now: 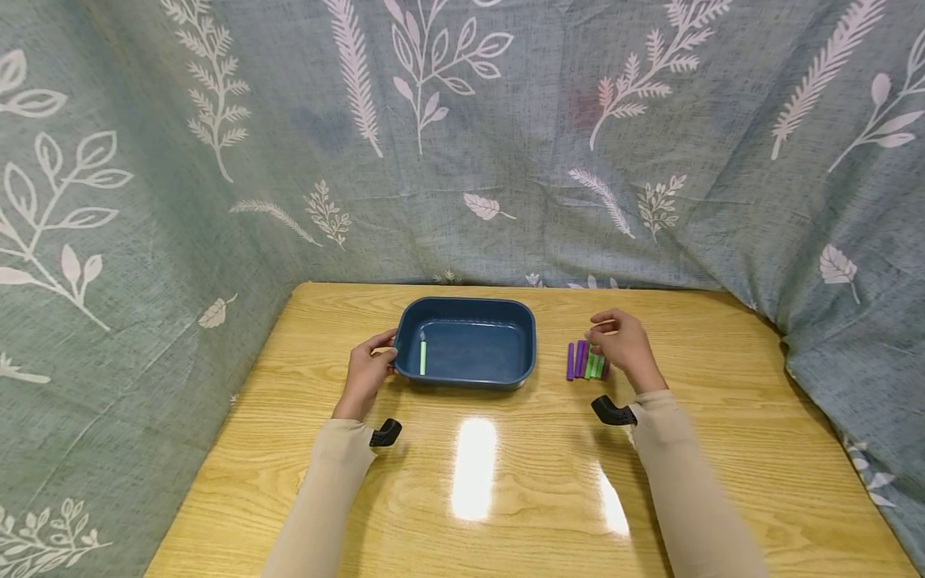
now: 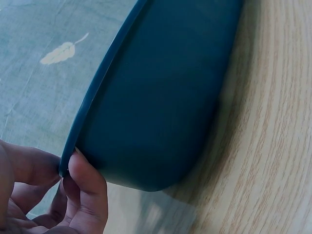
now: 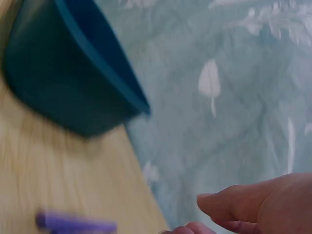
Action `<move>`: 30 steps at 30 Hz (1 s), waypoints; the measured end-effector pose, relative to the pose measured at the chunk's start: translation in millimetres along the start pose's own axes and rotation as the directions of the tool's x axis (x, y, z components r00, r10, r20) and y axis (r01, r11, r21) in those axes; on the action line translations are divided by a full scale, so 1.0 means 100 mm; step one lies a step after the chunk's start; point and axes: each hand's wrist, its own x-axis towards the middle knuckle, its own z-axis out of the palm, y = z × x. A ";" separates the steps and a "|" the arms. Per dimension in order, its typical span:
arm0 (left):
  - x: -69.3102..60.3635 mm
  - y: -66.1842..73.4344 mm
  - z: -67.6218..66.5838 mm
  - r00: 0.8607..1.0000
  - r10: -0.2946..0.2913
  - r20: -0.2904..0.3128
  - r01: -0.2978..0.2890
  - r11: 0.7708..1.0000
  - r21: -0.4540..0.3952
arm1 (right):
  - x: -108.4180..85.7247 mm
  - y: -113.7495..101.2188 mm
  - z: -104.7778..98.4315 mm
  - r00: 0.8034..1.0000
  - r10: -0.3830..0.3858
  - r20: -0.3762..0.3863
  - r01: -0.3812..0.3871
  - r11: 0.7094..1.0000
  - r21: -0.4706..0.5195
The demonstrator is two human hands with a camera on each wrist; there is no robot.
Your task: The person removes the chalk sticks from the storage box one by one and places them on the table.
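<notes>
A dark blue rectangular tub (image 1: pixel 477 380) stands on the table, with one pale green stick (image 1: pixel 423 358) lying inside near its left end. My left hand (image 1: pixel 368 372) pinches the tub's left rim; the left wrist view shows the thumb and fingers on either side of that rim (image 2: pixel 92 97). Right of the tub lies a row of short purple sticks (image 1: pixel 570 361) and green sticks (image 1: pixel 594 368), chalk-like in shape. Over the row's right part hovers my right hand (image 1: pixel 623 347), fingers loosely bent, partly hiding the sticks. Nothing shows between its fingers.
The wooden table (image 1: pixel 535 457) reaches back to a grey-green leaf-patterned curtain (image 1: pixel 506 160), which also hangs at both sides. A black wrist-worn piece (image 1: pixel 386 433) juts from the left sleeve, and another black piece (image 1: pixel 613 411) from the right one.
</notes>
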 end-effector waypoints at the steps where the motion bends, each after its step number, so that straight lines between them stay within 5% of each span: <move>1: 0.00 0.00 0.00 1.000 0.002 0.001 -0.002 1.000 0.001 | 0.01 -0.05 0.05 1.000 -0.018 0.007 0.018 1.000 0.007; 16: 0.00 -0.01 0.00 1.000 0.000 -0.008 0.000 1.000 0.002 | 0.13 -0.67 0.98 0.974 -0.146 0.173 0.140 0.989 0.051; 30: 0.00 -0.01 0.00 1.000 -0.005 -0.005 0.005 1.000 -0.007 | 0.22 -0.89 1.87 0.928 -0.153 0.339 0.179 0.983 -0.047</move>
